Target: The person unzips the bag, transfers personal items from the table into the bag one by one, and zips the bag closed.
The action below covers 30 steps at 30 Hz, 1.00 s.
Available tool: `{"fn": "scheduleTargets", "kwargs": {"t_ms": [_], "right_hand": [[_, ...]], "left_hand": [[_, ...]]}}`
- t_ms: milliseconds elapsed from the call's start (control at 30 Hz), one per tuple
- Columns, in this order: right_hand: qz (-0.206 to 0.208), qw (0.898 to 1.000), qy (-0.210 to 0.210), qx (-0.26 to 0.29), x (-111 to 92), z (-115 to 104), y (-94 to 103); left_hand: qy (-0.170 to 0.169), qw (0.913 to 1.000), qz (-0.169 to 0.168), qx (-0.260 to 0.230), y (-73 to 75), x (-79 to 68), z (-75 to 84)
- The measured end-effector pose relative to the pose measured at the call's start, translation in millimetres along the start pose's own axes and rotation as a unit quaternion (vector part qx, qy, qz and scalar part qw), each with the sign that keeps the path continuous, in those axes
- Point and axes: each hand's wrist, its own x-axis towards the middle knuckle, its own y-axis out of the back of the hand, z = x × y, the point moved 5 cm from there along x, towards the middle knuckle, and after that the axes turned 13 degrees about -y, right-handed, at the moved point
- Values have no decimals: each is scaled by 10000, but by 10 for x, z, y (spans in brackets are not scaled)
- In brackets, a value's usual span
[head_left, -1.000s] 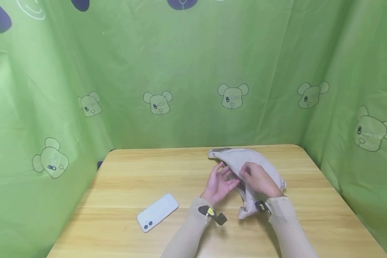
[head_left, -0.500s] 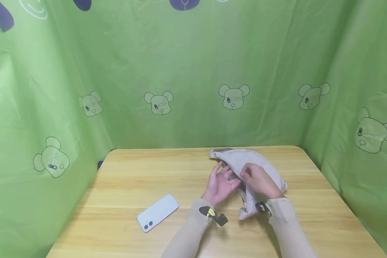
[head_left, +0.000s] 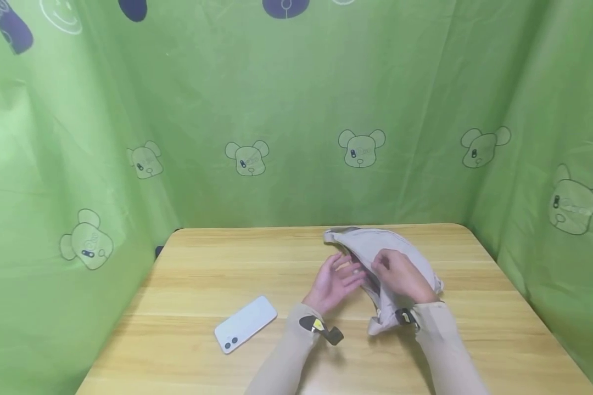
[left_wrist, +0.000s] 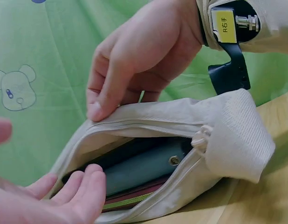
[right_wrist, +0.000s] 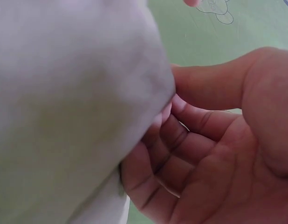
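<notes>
A light beige crescent-shaped zip bag [head_left: 390, 241] lies toward the right back of the table, its zip undone. My right hand [head_left: 402, 277] pinches the upper edge of the opening between thumb and fingers, holding the mouth apart. Palm up, my left hand [head_left: 328, 286] has its fingers loosely extended at the opening, overlapping the mouth in the left wrist view. Inside, that view shows a teal item with a metal snap [left_wrist: 146, 170] and a maroon item edged with a yellow-green strip [left_wrist: 134, 198]. Their lower parts are hidden in the bag.
A pale blue phone [head_left: 245, 323] lies camera side up on the wooden table [head_left: 202, 269], left of the hands. Green curtains [head_left: 296, 99] with bear prints enclose the back and both sides. A ribbed strap end [left_wrist: 242, 140] stands by the bag's zip.
My left hand has shifted slightly left, its fingers a little farther out of the bag's mouth. The right hand keeps its pinch, and the head view has turned slightly.
</notes>
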Motion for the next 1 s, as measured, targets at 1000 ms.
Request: {"fn": "scheduleTargets", "kwargs": {"t_ms": [1000], "right_hand": [[-141, 9999, 32, -50, -4, -11, -7]], "left_hand": [[-1675, 8368, 385, 5198, 534, -769, 1291]]}}
